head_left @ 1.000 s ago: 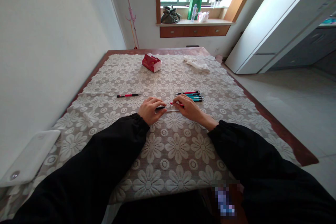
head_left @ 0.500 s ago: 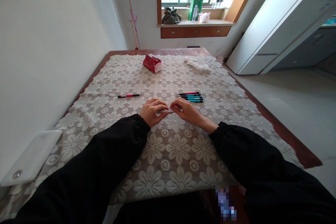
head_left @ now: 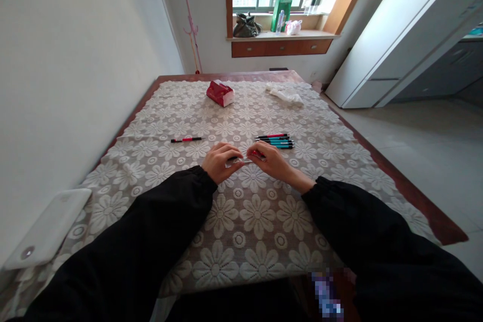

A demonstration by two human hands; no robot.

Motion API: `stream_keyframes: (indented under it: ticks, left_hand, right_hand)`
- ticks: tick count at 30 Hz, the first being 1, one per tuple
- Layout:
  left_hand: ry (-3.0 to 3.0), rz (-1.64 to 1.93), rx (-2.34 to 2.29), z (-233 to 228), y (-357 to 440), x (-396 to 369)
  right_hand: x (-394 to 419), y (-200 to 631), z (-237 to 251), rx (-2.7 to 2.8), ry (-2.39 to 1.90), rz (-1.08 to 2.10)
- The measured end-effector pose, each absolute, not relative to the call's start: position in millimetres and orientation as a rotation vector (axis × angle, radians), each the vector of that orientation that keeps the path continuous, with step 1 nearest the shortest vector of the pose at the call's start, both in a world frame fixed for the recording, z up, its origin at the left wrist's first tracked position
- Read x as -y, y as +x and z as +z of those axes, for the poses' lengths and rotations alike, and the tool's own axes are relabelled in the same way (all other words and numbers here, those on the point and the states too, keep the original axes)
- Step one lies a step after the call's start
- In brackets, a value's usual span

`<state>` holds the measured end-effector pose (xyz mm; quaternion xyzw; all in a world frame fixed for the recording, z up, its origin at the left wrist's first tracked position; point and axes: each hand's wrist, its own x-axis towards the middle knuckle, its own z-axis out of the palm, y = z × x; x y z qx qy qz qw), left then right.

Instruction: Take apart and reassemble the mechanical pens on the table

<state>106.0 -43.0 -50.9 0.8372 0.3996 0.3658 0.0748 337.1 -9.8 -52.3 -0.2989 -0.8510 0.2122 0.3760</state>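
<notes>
At a table spread with a lace cloth [head_left: 256,211], the left hand [head_left: 219,161] and right hand [head_left: 272,160] meet fingertip to fingertip, each pinching one end of a pen [head_left: 245,159] at the cloth's centre. A cluster of pens [head_left: 275,141] lies just beyond; 1 red pen [head_left: 185,139] lies apart.

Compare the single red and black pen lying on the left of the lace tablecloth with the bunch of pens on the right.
The single red and black pen lies alone left of the left hand; the bunch of pens lies side by side just beyond the right hand. The single pen is red; the bunch is mostly teal with one red. Both lie crosswise on the lace tablecloth, untouched.
</notes>
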Motion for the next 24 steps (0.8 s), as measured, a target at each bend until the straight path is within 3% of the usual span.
stream_keyframes:
  ticks: [7, 14, 24]
  left_hand:
    - [2.512, 1.102, -1.225, -53, 107, 42]
    - [2.481, 1.159, -1.366, -54, 106, 42]
    - [2.519, 1.166, -1.374, -59, 105, 39]
  right_hand:
    - [11, 336, -53, 2.249, -0.699, 0.527]
    - [-4, 349, -61, 2.409, -0.896, 0.157]
    - [2, 345, -54, 2.430, -0.669, 0.177]
